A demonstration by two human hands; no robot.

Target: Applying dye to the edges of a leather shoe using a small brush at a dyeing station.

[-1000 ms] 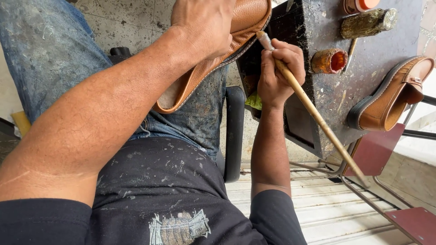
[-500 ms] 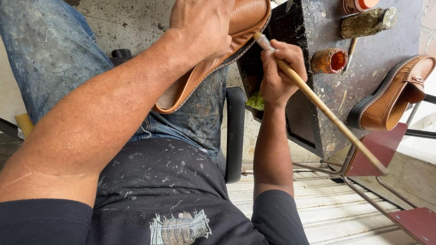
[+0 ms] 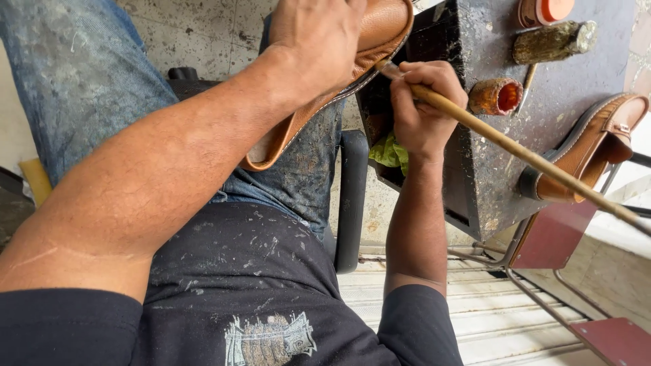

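Left hand: the left hand (image 3: 319, 41) is clamped over the top of a tan leather shoe with pale stitching along its edge (image 3: 325, 95), pressing it down against the knee in paint-flecked blue jeans (image 3: 81, 74).
Right hand: the right hand (image 3: 424, 108) is clenched round a long, thin wooden stick (image 3: 529, 159), fingers curled tight near its upper end.
Stick: its tip meets the edge of the tan shoe just right of the left hand; the shaft slants away to the lower right and runs out of view.
Shoe in hand: it lies tilted across the thigh, its heel end lower left, just left of the dark, stained work stand (image 3: 569, 122).
Work stand: a black, glue-smeared metal top to the right of the knee; everything below is placed by it.
Small pot: a rust-orange round pot with an open mouth (image 3: 496, 96) sits on the stand, just right of the right hand.
Upper pot: an orange-lidded round container (image 3: 546, 10) stands at the stand's far edge, cut off by the frame.
Block: a mossy, grimy cylindrical block (image 3: 553, 42) lies on the stand between the two pots.
Second shoe: a matching tan leather shoe with a dark sole (image 3: 590, 149) rests at the stand's right edge, behind the stick.
Cloth: a green rag (image 3: 390, 152) sits tucked in the stand's open side, just under the right wrist.
Labels: none readable on the pots.
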